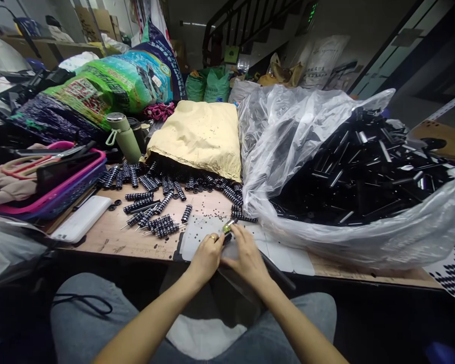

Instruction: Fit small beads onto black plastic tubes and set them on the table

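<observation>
My left hand (208, 255), with a ring on one finger, is closed at the near edge of a pale work mat (195, 232). Its fingertips pinch a short black piece (228, 236). Just beyond them is a small yellow-green item (227, 227) with a shiny end; its kind is unclear. My right hand (247, 255) meets the left from the other side, fingers bent and slightly blurred; what they grip is hidden. A black tube (278, 271) slants out from beneath the right hand past the table edge. Black ridged rollers (165, 226), some with thin metal pins, lie left of the mat.
A large clear plastic bag (349, 245) of black tubes (326, 177) fills the right side. A cream sack (200, 134) stands behind the rollers. On the left are a pink basket (56, 194) with scissors, a white phone-like block (81, 218) and a green flask (124, 137).
</observation>
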Motion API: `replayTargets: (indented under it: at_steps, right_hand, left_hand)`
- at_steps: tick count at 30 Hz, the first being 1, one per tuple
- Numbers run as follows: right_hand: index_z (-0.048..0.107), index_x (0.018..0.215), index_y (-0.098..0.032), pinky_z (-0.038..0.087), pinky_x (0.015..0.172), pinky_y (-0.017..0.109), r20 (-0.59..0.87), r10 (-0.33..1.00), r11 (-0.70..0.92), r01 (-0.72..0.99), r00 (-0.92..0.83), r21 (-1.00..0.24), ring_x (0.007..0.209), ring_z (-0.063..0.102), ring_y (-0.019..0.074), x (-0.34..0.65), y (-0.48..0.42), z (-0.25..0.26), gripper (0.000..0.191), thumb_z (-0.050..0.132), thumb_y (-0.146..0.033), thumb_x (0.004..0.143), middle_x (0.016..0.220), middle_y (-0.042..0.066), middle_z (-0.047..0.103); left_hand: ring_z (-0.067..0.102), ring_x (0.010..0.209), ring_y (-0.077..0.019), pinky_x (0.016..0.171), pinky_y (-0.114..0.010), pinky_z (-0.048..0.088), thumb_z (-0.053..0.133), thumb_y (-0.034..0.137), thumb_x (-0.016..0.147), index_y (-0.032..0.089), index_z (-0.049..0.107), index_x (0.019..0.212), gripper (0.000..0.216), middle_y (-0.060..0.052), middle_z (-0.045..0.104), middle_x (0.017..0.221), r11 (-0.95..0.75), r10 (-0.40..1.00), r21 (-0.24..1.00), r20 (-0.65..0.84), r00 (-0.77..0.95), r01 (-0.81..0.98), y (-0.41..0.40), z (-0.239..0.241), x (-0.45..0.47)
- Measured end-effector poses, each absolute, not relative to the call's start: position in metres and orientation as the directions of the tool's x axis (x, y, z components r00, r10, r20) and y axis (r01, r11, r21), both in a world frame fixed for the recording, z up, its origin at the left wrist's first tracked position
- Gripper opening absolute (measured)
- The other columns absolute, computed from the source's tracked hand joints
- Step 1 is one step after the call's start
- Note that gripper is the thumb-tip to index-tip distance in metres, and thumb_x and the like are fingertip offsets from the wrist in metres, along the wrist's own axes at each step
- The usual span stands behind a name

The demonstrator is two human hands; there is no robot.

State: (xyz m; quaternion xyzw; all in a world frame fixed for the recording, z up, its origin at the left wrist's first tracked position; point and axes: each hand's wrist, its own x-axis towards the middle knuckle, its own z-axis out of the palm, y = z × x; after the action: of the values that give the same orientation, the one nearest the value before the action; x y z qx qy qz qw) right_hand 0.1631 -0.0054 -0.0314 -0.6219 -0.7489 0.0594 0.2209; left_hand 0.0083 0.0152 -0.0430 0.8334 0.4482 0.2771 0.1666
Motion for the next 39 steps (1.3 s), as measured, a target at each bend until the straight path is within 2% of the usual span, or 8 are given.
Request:
replayTargets:
  at_steps: [4,10,16,21,26,32,36,39]
  right_hand:
    - [0.054,0.085,-0.017,0.042,0.072,0.039,0.135,0.986,-0.075,0.987,0.094,-0.143,0.086,0.055,0.0269,0.206,-0.018,-0.019,0.019,0.047,-0.034,0.082,0.088,0.012,0.060]
    - [0.042,0.077,-0.022,0.036,0.054,0.024,0.015,0.991,-0.108,0.858,0.134,-0.501,0.053,0.052,0.0149,0.206,-0.043,0.008,0.035,0.017,-0.042,0.091,0.059,-0.001,0.054]
    - [0.037,0.065,-0.023,0.030,0.048,0.024,-0.129,0.988,-0.135,0.876,0.084,-0.464,0.047,0.048,0.0154,0.183,-0.047,0.019,0.037,0.020,-0.046,0.089,0.050,-0.002,0.047]
    - [0.040,0.072,-0.021,0.031,0.048,0.023,0.074,0.997,0.062,0.799,-0.022,-0.598,0.045,0.046,0.0132,0.153,-0.048,0.043,0.041,0.012,-0.044,0.091,0.053,-0.001,0.049]
    - [0.049,0.080,-0.020,0.030,0.051,0.024,-0.167,0.960,0.130,0.886,-0.225,-0.446,0.055,0.055,0.0162,0.126,-0.045,0.025,0.040,0.016,-0.039,0.092,0.066,0.004,0.061]
    - [0.044,0.072,-0.022,0.028,0.048,0.025,-0.061,0.995,0.041,0.902,-0.075,-0.430,0.052,0.055,0.0172,0.152,-0.032,0.020,0.043,0.014,-0.045,0.091,0.057,0.001,0.057]
    - [0.044,0.071,-0.023,0.026,0.047,0.025,-0.016,0.999,-0.040,0.962,0.037,-0.271,0.051,0.054,0.0176,0.186,-0.025,0.003,0.040,0.019,-0.046,0.091,0.056,0.001,0.056]
    - [0.044,0.069,-0.022,0.028,0.049,0.026,0.052,0.996,-0.066,0.987,0.075,-0.144,0.059,0.054,0.0180,0.202,-0.024,-0.015,0.039,0.023,-0.047,0.090,0.065,0.003,0.057]
  left_hand:
    - [0.053,0.088,-0.0193,0.075,-0.036,0.043,0.038,0.008,0.084,0.014,0.050,0.115,0.033,-0.011,0.059,0.097,-0.698,0.706,0.229,0.377,0.599,0.678,0.022,-0.044,-0.006]
    - [0.053,0.090,-0.0189,0.086,-0.042,0.036,0.039,0.004,0.082,0.015,0.051,0.114,0.036,-0.008,0.061,0.101,-0.686,0.686,0.088,0.409,0.602,0.722,0.023,-0.040,-0.011]
    - [0.051,0.104,-0.0206,0.092,-0.042,0.034,0.038,0.009,0.083,0.013,0.048,0.119,0.037,-0.011,0.059,0.113,-0.635,0.722,0.052,0.393,0.569,0.770,0.013,-0.050,0.002]
    - [0.030,0.126,-0.0285,0.102,-0.044,0.024,0.037,0.037,0.084,0.000,0.033,0.129,0.058,-0.021,0.038,0.133,-0.582,0.770,0.061,0.361,0.526,0.811,-0.007,-0.063,0.023]
    - [0.037,0.121,-0.0267,0.098,-0.043,0.031,0.033,0.018,0.082,0.001,0.030,0.131,0.052,-0.021,0.045,0.126,-0.612,0.749,0.077,0.377,0.545,0.787,0.000,-0.068,0.025]
    - [0.056,0.087,-0.0218,0.076,-0.036,0.046,0.035,0.005,0.078,0.011,0.054,0.107,0.035,-0.012,0.061,0.092,-0.523,0.851,0.330,0.236,0.468,0.786,0.009,-0.039,0.021]
    - [0.055,0.081,-0.0207,0.069,-0.032,0.047,0.044,0.017,0.080,0.015,0.058,0.099,0.023,-0.010,0.060,0.090,-0.569,0.817,0.428,0.195,0.542,0.703,0.002,-0.016,0.004]
    - [0.054,0.080,-0.0216,0.065,-0.032,0.047,0.039,0.023,0.084,0.010,0.055,0.107,0.031,-0.015,0.059,0.093,-0.328,0.943,0.413,0.186,0.274,0.850,0.036,-0.003,-0.031]
